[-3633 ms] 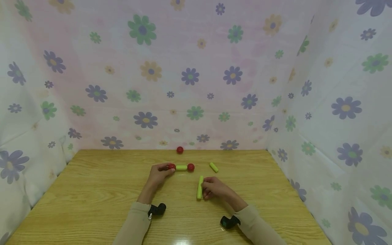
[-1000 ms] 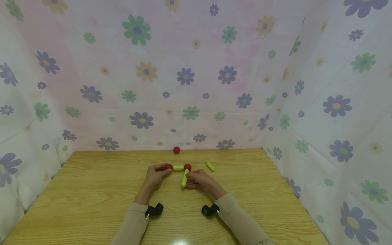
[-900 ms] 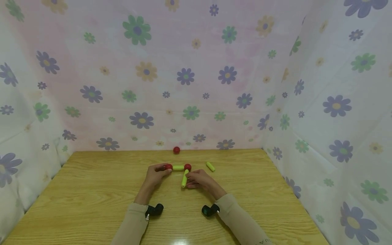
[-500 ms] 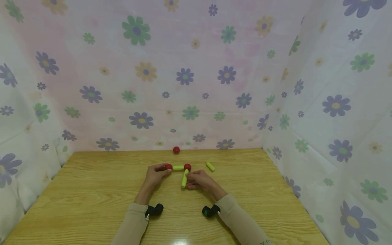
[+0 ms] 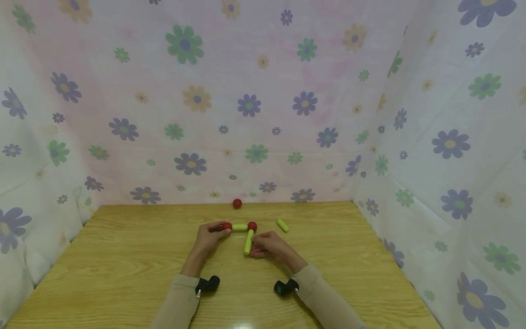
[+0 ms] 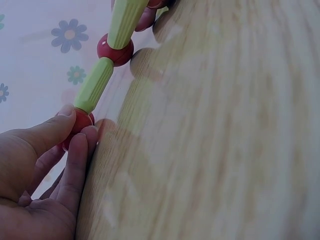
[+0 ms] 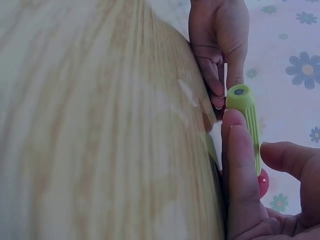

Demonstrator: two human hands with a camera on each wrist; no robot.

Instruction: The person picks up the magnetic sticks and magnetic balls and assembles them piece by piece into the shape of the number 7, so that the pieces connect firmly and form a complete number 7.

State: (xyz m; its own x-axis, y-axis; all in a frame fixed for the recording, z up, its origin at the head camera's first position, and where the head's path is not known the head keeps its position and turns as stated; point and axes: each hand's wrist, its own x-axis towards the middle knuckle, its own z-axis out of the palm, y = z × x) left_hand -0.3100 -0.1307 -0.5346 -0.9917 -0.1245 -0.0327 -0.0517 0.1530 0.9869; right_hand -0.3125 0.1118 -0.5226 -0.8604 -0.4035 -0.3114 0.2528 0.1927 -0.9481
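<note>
The red balls [image 5: 252,226] look like smooth, glossy plastic, with small bright highlights. The nearest yellow-green rod [image 7: 251,120] seems to be plastic with a softer sheen and lengthwise ribs; the dark grey disc [image 7: 239,92] in its end looks like metal. The wood-grain tabletop [image 5: 123,265] is smooth and shiny, throwing back reflections. Creased, matt cloth makes the floral backdrop [image 5: 271,82]; the beige sleeves [image 5: 178,299] are matt fabric.

Dim, diffuse light greys the floral backdrop [image 5: 222,55]; glare whitens the table [image 5: 135,265] near centre; wrist views blur its grain.
</note>
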